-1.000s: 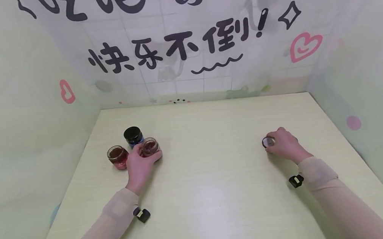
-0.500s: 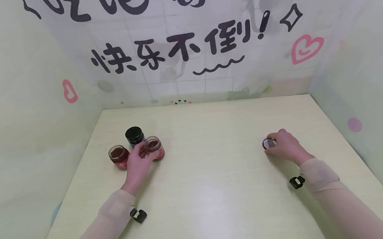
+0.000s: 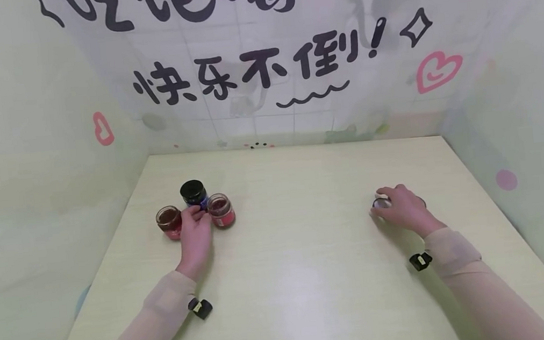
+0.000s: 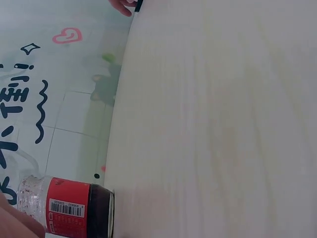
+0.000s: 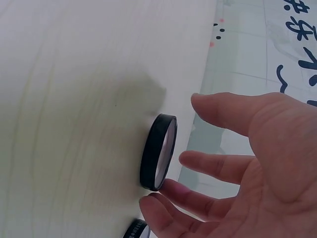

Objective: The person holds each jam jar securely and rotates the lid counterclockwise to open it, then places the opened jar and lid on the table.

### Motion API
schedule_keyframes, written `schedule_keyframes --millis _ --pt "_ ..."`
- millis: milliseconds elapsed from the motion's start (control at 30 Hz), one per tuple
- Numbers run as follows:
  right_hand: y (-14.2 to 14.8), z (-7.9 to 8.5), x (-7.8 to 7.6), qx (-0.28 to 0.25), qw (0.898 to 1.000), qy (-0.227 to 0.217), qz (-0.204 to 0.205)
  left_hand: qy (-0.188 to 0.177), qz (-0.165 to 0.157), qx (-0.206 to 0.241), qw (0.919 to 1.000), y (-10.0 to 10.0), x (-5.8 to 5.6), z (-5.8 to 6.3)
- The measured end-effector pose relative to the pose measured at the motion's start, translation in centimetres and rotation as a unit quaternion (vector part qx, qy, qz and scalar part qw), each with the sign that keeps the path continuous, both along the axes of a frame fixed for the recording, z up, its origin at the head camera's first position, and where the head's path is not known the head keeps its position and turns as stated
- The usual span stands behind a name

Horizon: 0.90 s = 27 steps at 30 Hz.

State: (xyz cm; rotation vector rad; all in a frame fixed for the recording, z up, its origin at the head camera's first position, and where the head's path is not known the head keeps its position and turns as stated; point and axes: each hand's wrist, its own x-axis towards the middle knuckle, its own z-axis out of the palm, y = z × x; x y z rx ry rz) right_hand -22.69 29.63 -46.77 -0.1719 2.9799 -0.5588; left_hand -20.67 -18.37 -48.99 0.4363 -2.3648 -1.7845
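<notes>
My left hand (image 3: 196,235) is between two open glass jars, with its thumb drawn back close beside the right-hand jar (image 3: 224,218). That jar has a red label and dark contents, and stands upright on the table. Left of the hand is the other open jar (image 3: 170,222), dark red inside. Behind them stands a jar with a black lid (image 3: 193,190) and blue label. Over at the right, my right hand (image 3: 404,209) has its fingers spread above a black-rimmed lid (image 5: 158,152) lying inside up on the table. A second dark lid (image 5: 137,229) is partly hidden by the fingers.
The pale wooden table (image 3: 298,243) spans the space between the hands. Behind it rises a white back wall (image 3: 268,127) with dark lettering, and pale side walls close in the left and right.
My left hand has let go of the right-hand jar, its thumb drawing back to the left. My right fingers have spread apart and come off the lid. The head view has shifted slightly.
</notes>
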Motion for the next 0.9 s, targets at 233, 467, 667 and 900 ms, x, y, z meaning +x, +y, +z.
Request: schedule_keyframes --millis 233,467,667,900 --pt "-0.3 -0.1 0.2 -0.02 1.0 0.019 -0.012 0.011 0.031 -0.057 0.9978 -0.3 -0.2 -0.6" --pt "-0.7 0.2 0.2 -0.021 0.999 0.034 -0.019 0.015 0.055 -0.077 0.9954 -0.4 -0.6 -0.8" --pt "-1.2 0.2 0.1 -0.021 0.998 0.051 -0.024 0.014 0.08 -0.079 0.9936 -0.1 -1.2 -0.7" --pt "-1.6 0.1 -0.1 -0.049 0.997 0.058 -0.012 0.011 0.097 -0.056 0.9936 -0.2 -2.5 -0.5"
